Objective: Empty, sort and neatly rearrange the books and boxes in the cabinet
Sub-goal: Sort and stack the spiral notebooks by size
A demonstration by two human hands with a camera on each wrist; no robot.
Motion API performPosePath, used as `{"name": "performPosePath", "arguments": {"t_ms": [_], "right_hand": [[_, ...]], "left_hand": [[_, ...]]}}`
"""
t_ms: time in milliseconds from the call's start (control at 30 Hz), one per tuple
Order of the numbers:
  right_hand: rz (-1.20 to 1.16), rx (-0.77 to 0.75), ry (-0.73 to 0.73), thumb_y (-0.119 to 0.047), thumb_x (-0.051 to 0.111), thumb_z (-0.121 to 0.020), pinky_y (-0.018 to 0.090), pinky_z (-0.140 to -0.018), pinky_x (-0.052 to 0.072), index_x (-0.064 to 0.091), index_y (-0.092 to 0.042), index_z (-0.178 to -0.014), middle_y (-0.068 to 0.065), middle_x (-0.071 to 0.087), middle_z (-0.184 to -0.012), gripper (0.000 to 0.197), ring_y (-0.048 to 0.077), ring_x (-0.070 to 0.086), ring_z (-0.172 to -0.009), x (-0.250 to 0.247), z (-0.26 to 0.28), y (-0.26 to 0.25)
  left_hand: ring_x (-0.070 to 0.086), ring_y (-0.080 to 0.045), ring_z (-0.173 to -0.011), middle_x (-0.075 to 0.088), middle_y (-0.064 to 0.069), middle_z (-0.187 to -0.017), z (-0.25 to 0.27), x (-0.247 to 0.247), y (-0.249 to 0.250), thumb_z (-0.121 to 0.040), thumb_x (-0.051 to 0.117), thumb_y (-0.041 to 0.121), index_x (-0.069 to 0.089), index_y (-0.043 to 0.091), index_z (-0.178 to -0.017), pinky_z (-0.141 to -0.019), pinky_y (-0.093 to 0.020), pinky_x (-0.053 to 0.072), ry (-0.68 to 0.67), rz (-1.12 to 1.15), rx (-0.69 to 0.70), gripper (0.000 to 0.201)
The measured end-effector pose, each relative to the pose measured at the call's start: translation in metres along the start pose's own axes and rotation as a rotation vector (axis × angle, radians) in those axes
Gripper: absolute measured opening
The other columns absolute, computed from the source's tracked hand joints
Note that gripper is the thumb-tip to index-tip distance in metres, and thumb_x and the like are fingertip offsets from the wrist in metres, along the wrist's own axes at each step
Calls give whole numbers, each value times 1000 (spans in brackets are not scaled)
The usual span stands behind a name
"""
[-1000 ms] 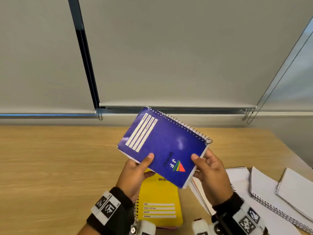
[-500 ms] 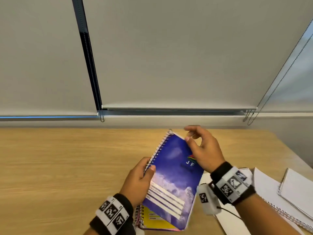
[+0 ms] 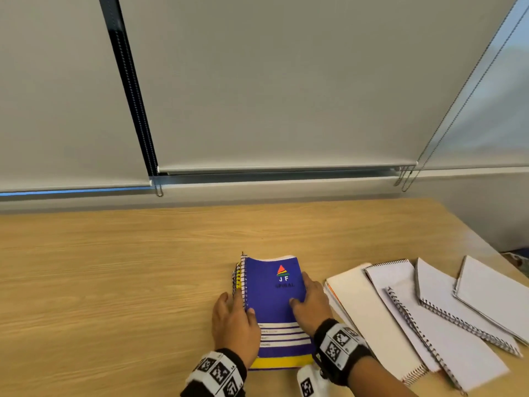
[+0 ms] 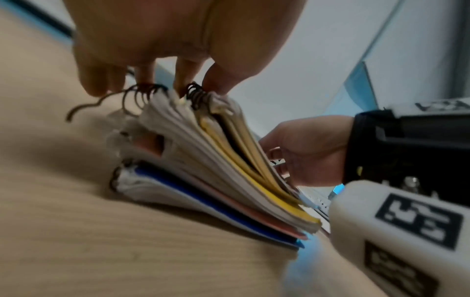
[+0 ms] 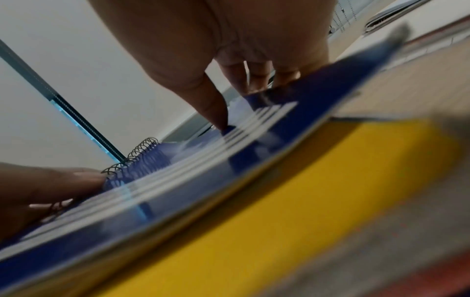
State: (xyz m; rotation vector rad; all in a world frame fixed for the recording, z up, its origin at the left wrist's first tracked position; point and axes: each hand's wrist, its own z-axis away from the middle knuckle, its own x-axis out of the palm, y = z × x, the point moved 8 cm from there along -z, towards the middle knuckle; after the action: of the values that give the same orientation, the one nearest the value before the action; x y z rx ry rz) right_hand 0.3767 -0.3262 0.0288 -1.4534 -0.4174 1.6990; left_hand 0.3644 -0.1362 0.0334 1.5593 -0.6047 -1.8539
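A blue spiral notebook (image 3: 272,299) marked "JF" lies flat on top of a small stack on the wooden table (image 3: 114,282). A yellow notebook (image 3: 283,361) shows under its near edge. My left hand (image 3: 239,306) sits at the stack's left side, fingertips (image 4: 216,82) resting on the wire coils and thumb on the cover. My right hand (image 3: 307,293) lies along the right edge with its thumb (image 5: 211,104) pressing the blue cover (image 5: 229,160). In the left wrist view the stack (image 4: 216,170) shows white, yellow, pink and blue layers.
Several white spiral notebooks (image 3: 429,310) lie fanned out on the table just right of my right hand, reaching the table's right edge. Roller blinds cover the window behind, and their bead chains (image 3: 403,179) hang at the far right.
The blue notebook was held up in the air in both hands, then turned round. It now lies flat on the yellow notebook, with both hands lowered onto its sides.
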Motion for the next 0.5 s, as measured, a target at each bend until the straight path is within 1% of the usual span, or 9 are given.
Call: {"name": "performPosePath", "arguments": {"t_ms": [33, 67, 133, 200, 267, 333, 400, 467, 500], "right_hand": [[62, 17, 15, -17, 58, -90, 33, -106, 40, 30, -22, -149, 6, 43, -141, 66, 26, 47, -127, 2, 2, 0], [65, 35, 20, -17, 57, -92, 30, -107, 36, 25, -17, -152, 6, 39, -145, 67, 24, 44, -130, 5, 2, -1], [-8, 55, 13, -16, 56, -94, 26, -104, 37, 23, -15, -153, 4, 40, -148, 68, 22, 45, -131, 10, 6, -3], [-42, 71, 19, -16, 57, -93, 26, -102, 40, 24, -16, -153, 3, 44, -147, 68, 22, 49, -128, 13, 9, -2], [-63, 63, 24, -14, 57, -91, 26, -99, 41, 30, -17, -150, 4, 50, -142, 65, 22, 52, -124, 12, 11, 0], [-89, 42, 22, -12, 58, -89, 25, -95, 43, 35, -17, -146, 4, 54, -137, 61, 23, 56, -119, 10, 11, 0], [-99, 28, 6, -11, 58, -88, 22, -90, 43, 39, -18, -143, 5, 58, -133, 58, 23, 58, -115, 6, 12, 1], [-108, 25, -23, -11, 57, -89, 20, -87, 41, 37, -17, -145, 4, 57, -133, 60, 23, 58, -115, 3, 12, 4], [-100, 13, -45, -12, 56, -90, 19, -86, 40, 33, -17, -148, 4, 56, -134, 63, 23, 57, -116, 1, 11, 5]], "left_hand": [[33, -23, -138, 25, -5, -154, -3, 6, -5, -101, 40, 22, 20, 21, -152, -114, -36, 33, -56, 136, -10, 55], [39, -23, -135, 29, -4, -155, -3, 11, -8, -101, 40, 19, 11, 20, -155, -111, -37, 38, -98, 247, -21, 61], [48, -20, -127, 37, 0, -151, -1, 12, -10, -102, 38, 16, 4, 23, -155, -105, -36, 45, -129, 372, -39, 63], [53, -18, -119, 41, 1, -147, 2, 10, -8, -103, 37, 13, 6, 26, -155, -101, -34, 48, -134, 454, -45, 62], [54, -17, -113, 44, 2, -144, 6, 9, -7, -103, 38, 11, 9, 28, -154, -99, -34, 49, -145, 521, -55, 62], [56, -17, -110, 47, 3, -139, 12, 8, -4, -102, 38, 9, 11, 29, -154, -98, -34, 49, -146, 536, -61, 62], [59, -20, -109, 49, 3, -138, 17, 12, -3, -102, 38, 9, 11, 30, -154, -97, -36, 50, -136, 543, -87, 62], [61, -25, -108, 51, 0, -138, 22, 19, -3, -102, 38, 11, 9, 30, -154, -93, -40, 53, -107, 551, -120, 62], [62, -25, -107, 51, -1, -138, 25, 23, -3, -103, 38, 12, 9, 29, -154, -90, -38, 54, -91, 554, -132, 62]]}}
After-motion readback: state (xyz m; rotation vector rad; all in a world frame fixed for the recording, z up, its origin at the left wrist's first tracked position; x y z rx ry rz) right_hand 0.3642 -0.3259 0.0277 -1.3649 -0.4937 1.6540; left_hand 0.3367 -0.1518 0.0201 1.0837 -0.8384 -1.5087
